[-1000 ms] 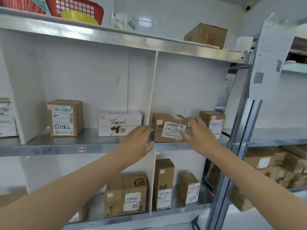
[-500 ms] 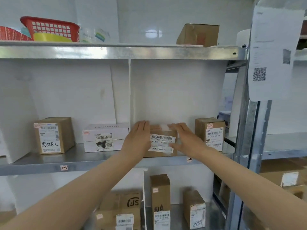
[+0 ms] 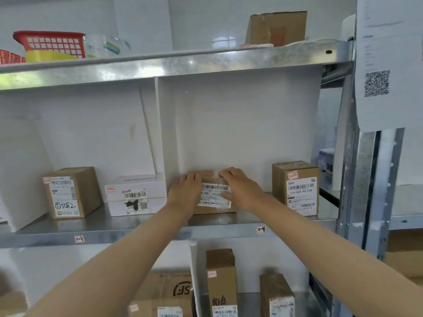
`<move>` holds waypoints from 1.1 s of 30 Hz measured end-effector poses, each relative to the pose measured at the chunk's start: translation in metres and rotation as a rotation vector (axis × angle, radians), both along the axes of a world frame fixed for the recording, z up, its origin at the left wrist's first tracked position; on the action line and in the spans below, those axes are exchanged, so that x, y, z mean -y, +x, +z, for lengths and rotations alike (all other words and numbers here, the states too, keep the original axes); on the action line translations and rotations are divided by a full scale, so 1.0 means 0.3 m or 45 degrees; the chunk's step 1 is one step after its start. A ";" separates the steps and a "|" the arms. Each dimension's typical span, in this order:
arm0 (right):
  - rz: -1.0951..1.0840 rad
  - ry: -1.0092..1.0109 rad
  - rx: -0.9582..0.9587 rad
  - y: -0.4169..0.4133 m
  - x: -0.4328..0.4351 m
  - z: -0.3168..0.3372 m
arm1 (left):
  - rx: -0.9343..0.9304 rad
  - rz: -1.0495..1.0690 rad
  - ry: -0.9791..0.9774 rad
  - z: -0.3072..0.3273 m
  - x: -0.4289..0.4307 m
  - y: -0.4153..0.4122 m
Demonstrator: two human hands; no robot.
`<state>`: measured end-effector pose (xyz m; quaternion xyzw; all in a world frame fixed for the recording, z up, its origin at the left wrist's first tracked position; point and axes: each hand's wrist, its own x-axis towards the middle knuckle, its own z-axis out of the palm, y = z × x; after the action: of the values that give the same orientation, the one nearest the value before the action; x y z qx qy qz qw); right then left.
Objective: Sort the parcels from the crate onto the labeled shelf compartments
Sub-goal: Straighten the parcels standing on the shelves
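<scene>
A small brown parcel with a white barcode label stands on the metal shelf in the compartment tagged 1-4, just right of the white divider. My left hand lies flat against the parcel's left side, fingers straight. My right hand presses its right side and top, with the thumb across the label. Both arms reach up from below. The crate is out of view.
Another labelled brown box stands right in the same compartment. Compartment 1-3 holds a white box and a brown box. More parcels fill the shelf below. A steel upright carries a paper sheet.
The parcel moved from the shelf's front edge deeper into compartment 1-4. My left hand came onto its left side and both hands now press it. The view moved closer.
</scene>
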<state>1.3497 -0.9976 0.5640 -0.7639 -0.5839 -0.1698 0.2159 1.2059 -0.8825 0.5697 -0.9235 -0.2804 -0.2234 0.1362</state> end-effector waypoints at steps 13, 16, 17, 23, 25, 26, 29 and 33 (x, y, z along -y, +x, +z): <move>-0.099 0.012 -0.013 0.090 0.461 0.341 | 0.108 -0.586 -0.270 0.222 0.273 0.153; -0.250 -0.116 -0.042 0.149 0.587 0.303 | 0.065 -0.682 -0.322 0.206 0.366 0.242; -0.298 -0.169 -0.047 0.163 0.619 0.285 | 0.040 -0.712 -0.340 0.195 0.389 0.272; -0.458 -0.305 0.053 0.201 0.634 0.153 | -0.035 -0.694 -0.273 0.109 0.433 0.416; -0.493 -0.270 0.126 0.217 0.599 0.140 | 0.021 -0.675 -0.218 0.092 0.419 0.442; -0.515 -0.251 0.180 0.223 0.583 0.141 | 0.044 -0.679 -0.213 0.087 0.409 0.454; -0.552 -0.195 0.273 0.252 0.540 0.140 | 0.079 -0.689 -0.210 0.071 0.392 0.490; -0.576 -0.134 0.300 0.303 0.488 0.111 | 0.119 -0.658 -0.178 0.051 0.380 0.534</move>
<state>1.4407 -1.1440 0.5973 -0.8602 -0.4274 -0.2710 0.0630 1.3660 -0.9964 0.5849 -0.9603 -0.0560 -0.2734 -0.0026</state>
